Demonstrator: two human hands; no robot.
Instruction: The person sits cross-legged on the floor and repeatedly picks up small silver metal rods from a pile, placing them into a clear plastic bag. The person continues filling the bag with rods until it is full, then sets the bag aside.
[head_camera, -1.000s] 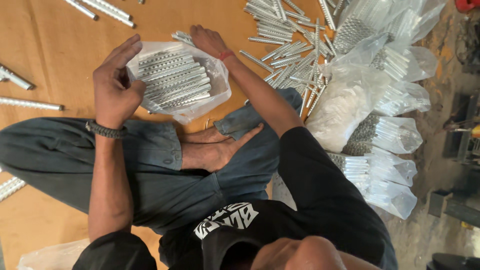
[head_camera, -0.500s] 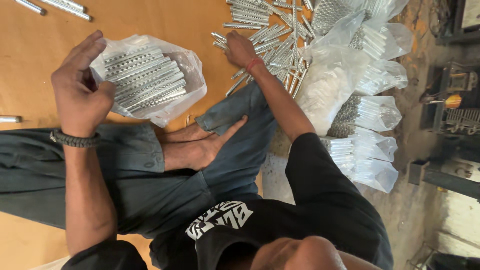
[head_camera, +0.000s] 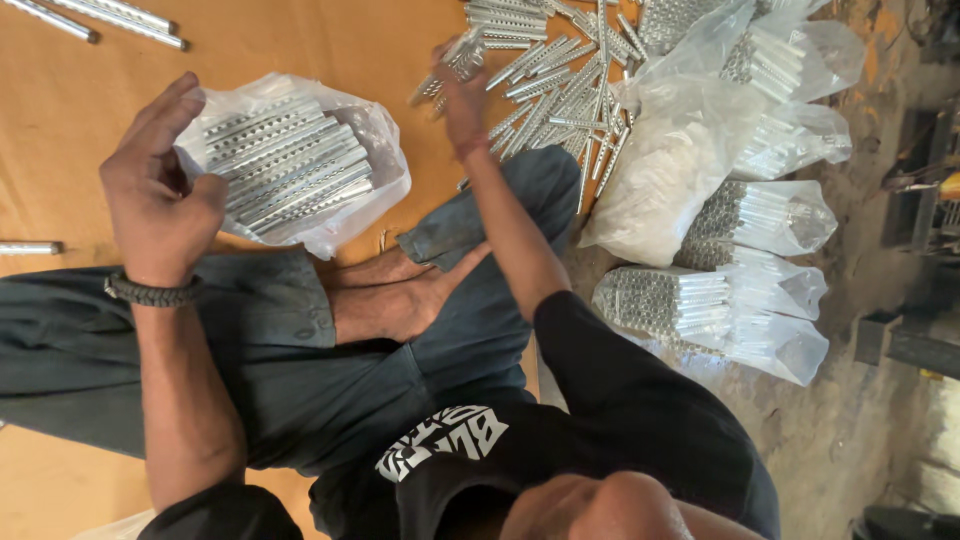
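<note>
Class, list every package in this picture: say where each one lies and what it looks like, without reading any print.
Open clear plastic bag: on the orange floor, by the left hand, holding ridged silver rods.
Filled clear bags: stacked at the right edge, packed with silver rods.
Loose rods: unpacked pile by the right hand.

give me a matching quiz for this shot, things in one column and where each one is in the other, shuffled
1. left hand
2. right hand
3. loose tubes
4. filled bags

A. stacked at the far right
B. at the rim of the open bag
C. strewn on the orange floor
D. gripping a few tubes at the pile's edge

Pairs: 1-B, 2-D, 3-C, 4-A
</note>
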